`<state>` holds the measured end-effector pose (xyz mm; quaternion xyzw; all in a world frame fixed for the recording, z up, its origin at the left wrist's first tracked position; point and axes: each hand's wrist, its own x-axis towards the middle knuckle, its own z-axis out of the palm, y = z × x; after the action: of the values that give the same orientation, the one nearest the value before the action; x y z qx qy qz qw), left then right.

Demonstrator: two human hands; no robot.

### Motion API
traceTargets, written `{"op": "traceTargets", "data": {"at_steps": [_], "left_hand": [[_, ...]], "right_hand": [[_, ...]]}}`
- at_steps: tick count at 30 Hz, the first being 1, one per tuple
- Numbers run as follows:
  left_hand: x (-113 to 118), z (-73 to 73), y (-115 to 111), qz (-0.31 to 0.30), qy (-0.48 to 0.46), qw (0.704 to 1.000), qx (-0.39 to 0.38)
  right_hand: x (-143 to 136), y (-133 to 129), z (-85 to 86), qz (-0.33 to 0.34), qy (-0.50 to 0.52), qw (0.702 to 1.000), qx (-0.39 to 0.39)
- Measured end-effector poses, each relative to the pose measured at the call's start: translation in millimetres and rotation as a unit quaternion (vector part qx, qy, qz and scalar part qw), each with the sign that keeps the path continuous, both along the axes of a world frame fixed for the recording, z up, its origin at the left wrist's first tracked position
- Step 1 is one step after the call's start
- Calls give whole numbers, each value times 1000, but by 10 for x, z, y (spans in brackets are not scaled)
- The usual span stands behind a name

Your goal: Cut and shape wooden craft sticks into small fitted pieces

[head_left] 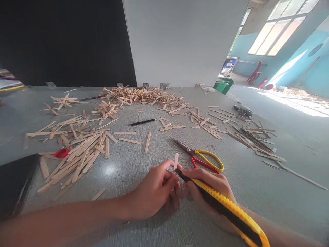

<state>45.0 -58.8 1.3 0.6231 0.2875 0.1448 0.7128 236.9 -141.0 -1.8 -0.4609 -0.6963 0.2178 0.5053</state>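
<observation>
Nearest the lens, two bare forearms come in from the bottom edge and meet over the grey tabletop (257, 192). Closed around a yellow-and-black plastic utility knife (226, 209), the right hand (205, 188) has its fingers wrapped tight about the handle, whose long body runs back along the wrist toward the lower right while its tip points up and left. That tip meets the base of a short, pale wooden craft stick (176, 161), which the left hand (156, 190) pinches between thumb and curled fingers, the other fingers folded in against the palm. This stick stands nearly upright, its long axis pointing away from the person, rounded end up, and it sits just left of the knife tip (so the blade comes at it from the right, and both hands are touching or nearly so). Just beyond lies a pair of scissors with yellow and red handles (203, 157), blades closed and aimed up-left. Further left spreads a loose fan of long wooden sticks (82, 154) beside a small red plastic cap (61, 153). A slim black pencil (143, 121) rests mid-tabletop, and behind it a heaped pile of cut stick pieces (138, 94) sits against a white panel (180, 41).
</observation>
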Motion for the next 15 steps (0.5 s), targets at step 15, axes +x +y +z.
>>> {"op": "traceTargets", "data": {"at_steps": [15], "left_hand": [[-6,78,74,-16,15,999,38]], "right_hand": [[172,-27,-37,29,-55,996,59]]}}
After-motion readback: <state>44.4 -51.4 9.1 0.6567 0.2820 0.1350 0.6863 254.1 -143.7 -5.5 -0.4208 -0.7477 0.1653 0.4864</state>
